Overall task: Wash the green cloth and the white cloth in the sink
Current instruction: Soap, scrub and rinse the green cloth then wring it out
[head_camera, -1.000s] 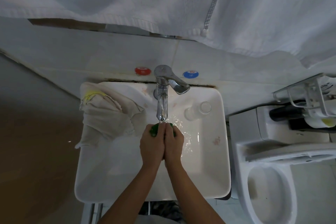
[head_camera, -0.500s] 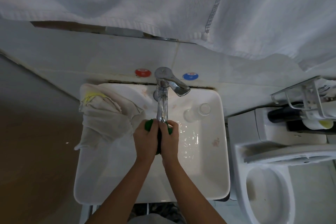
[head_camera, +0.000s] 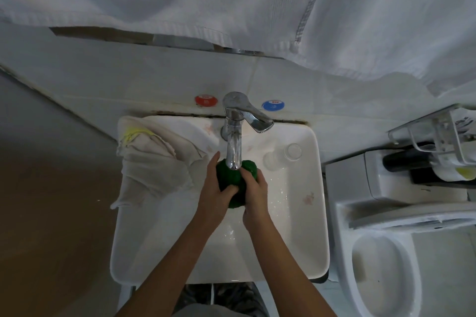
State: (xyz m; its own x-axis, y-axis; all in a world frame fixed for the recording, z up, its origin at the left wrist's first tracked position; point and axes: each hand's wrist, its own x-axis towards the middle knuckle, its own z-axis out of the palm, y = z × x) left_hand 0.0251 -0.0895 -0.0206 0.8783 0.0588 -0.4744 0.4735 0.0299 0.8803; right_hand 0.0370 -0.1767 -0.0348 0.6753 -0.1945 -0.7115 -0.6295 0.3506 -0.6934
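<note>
Both hands work the green cloth bunched right under the chrome tap spout to catch the flow, left hand and right hand squeezing the nubbly wad, while the limp white cloth (yellow-edged) waits draped over the glossy sink rim.

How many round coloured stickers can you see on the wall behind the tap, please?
2: a red sticker left of the tap, and a blue sticker right of it. None appears hidden.
</note>
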